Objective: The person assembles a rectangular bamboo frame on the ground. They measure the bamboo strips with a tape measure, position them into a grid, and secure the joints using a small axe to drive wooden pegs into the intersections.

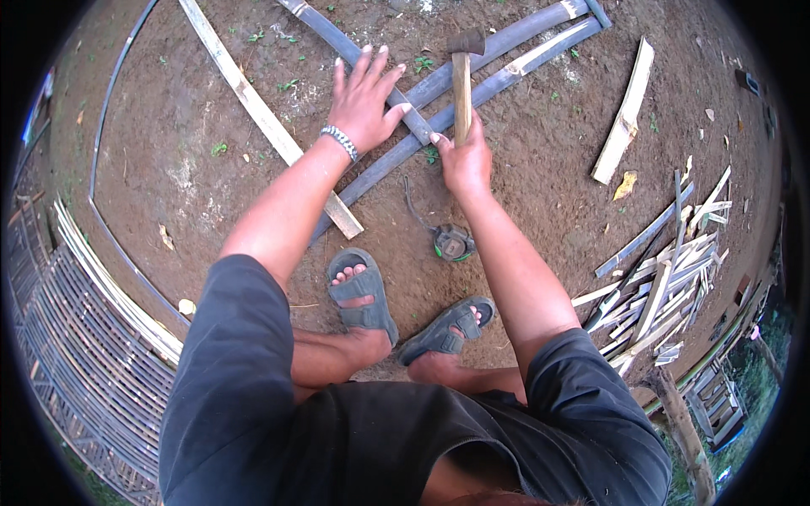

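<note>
My right hand [467, 164] is wrapped round the wooden handle of a hammer [462, 88], whose dark metal head points away from me. Its thumb rests at the near end of a dark bamboo strip [416, 124]. That strip runs from the far left and lies across two long bamboo pieces, a farther one [498, 48] and a nearer one [384, 169]. My left hand [367, 105] lies with fingers spread over the crossing strip, thumb on top of it. A braided band [339, 142] circles my left wrist. Whether a nail sits at the crossing, I cannot tell.
A tape measure [454, 242] lies on the soil between the bamboo and my sandalled feet. Left of my arm stretches a pale split strip [270, 126]. Another short piece [624, 114] and a heap of offcuts [654, 295] lie right. A slatted bamboo panel [93, 354] stands lower left.
</note>
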`<state>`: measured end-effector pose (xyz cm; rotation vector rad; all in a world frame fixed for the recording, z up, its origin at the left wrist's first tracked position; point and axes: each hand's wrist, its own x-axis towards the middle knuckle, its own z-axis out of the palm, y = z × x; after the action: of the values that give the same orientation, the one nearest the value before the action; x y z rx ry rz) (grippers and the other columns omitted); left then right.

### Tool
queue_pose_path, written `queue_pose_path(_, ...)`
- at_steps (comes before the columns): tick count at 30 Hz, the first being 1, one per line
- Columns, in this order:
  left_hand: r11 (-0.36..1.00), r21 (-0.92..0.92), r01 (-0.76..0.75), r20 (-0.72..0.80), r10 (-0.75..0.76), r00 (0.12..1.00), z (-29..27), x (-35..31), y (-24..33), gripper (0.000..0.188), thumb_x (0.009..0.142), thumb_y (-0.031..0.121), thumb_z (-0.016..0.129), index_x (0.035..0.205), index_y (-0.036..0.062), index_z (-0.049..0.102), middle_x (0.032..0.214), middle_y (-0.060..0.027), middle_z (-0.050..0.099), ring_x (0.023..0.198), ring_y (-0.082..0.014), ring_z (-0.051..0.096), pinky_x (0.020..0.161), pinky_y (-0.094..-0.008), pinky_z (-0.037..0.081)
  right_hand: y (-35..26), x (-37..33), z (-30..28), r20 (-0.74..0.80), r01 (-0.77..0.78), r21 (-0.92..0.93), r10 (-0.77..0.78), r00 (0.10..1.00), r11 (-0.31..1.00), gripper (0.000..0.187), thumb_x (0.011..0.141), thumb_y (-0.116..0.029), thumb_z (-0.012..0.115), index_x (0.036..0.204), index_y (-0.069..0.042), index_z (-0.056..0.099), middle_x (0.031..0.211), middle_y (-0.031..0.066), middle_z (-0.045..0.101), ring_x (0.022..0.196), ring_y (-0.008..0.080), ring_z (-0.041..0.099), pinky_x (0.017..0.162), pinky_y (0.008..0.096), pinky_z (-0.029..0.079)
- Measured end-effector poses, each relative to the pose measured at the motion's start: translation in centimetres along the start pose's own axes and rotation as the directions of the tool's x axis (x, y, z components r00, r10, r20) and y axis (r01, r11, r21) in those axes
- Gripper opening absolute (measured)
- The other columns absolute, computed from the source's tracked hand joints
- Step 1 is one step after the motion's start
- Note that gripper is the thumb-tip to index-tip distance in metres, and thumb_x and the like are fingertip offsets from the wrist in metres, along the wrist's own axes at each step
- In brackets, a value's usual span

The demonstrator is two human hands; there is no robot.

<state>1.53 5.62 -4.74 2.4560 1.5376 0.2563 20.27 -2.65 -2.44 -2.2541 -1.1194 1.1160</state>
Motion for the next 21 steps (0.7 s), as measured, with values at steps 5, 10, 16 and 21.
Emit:
queue_pose_path(5,0.974,0.209,-0.092,0.310,0.023,0.950,-0.8,1.5,1.3,0.091,0.093,0.063,0.059,0.164,0.0182,0.024,0.172,-0.0127,0.017,0.160,-0.0328,0.009,0.125,-0.0635,0.001,0.9,0.4,0.3,-0.011,0.037,-0.010,-0.037,0.999,0.999,0.086,0.084,-0.024,0.084,0.156,-0.016,0.038,0.124,0.0277,0.068,0.115,0.0430,0.067,0.098,0.0477,0.053)
queue_pose_path(10,0.977,0.202,-0.075,0.353,-0.001,0.936,-1.1,1.8,1.2,0.094,0.090,0.065,0.063,0.164,0.0204,0.026,0.171,-0.0094,0.021,0.159,-0.0301,0.013,0.126,-0.0630,0.003,0.7,0.4,0.2,-0.011,0.030,-0.026,-0.030,0.999,0.999,0.087,0.084,-0.024,0.084,0.156,-0.017,0.038,0.125,0.0274,0.068,0.116,0.0433,0.066,0.099,0.0478,0.052)
queue_pose_path(16,0.962,0.030,-0.270,0.327,0.245,0.913,-2.0,2.0,-1.9,0.068,0.084,0.046,0.079,0.146,0.0313,0.055,0.156,-0.0058,0.044,0.151,-0.0264,0.032,0.127,-0.0601,0.010,0.8,0.3,0.2,-0.004,0.033,-0.028,-0.033,0.999,0.999,0.088,0.084,-0.024,0.084,0.157,-0.017,0.036,0.128,0.0274,0.066,0.119,0.0428,0.065,0.102,0.0476,0.051)
queue_pose_path(21,0.936,-0.091,-0.340,0.238,0.352,0.905,-1.6,2.0,-3.5,0.045,0.081,0.033,0.082,0.125,0.0367,0.073,0.133,-0.0018,0.059,0.136,-0.0223,0.050,0.127,-0.0582,0.017,1.0,0.3,0.4,-0.014,0.045,0.011,-0.045,0.999,0.999,0.088,0.085,-0.023,0.083,0.158,-0.017,0.035,0.130,0.0268,0.066,0.119,0.0417,0.066,0.102,0.0474,0.051)
